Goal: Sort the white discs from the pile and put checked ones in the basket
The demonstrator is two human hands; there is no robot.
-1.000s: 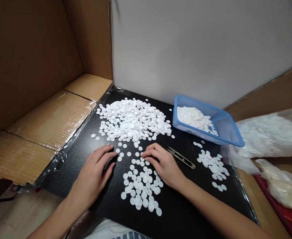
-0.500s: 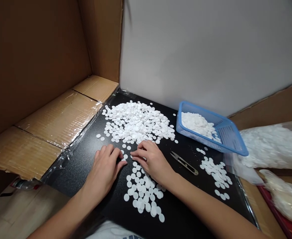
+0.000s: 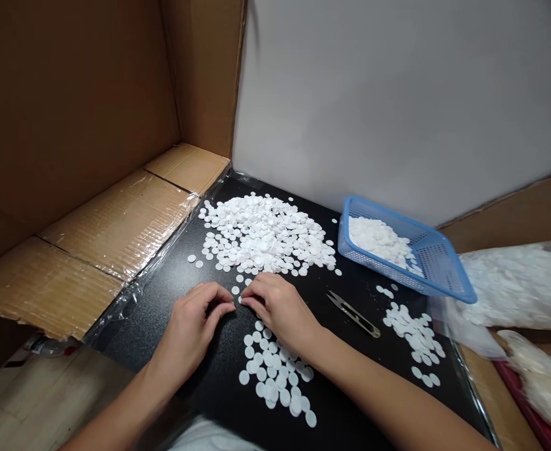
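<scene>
Both hands meet over the black tabletop (image 3: 162,326), between two groups of small round white discs. My left hand (image 3: 193,326) has its thumb and forefinger pinched together; whatever is between the tips is too small to make out. Close by on the right, my right hand (image 3: 279,310) pinches a white disc (image 3: 240,300) at its fingertips. A large heap of white discs (image 3: 268,232) lies just beyond the hands. Nearer my body, a looser spread of discs (image 3: 275,373) is partly covered by my right wrist.
Thread snips (image 3: 354,314) lie right of my right hand. Behind them stands a blue plastic basket (image 3: 444,250) holding more discs. A smaller disc pile (image 3: 411,332) sits at the right, beside filled plastic bags (image 3: 519,285). Cardboard (image 3: 125,219) borders the left edge; a white wall rises behind.
My left thumb and forefinger have closed together. My right fingertips have shifted slightly left and now pinch a disc. The whole view has moved a little.
</scene>
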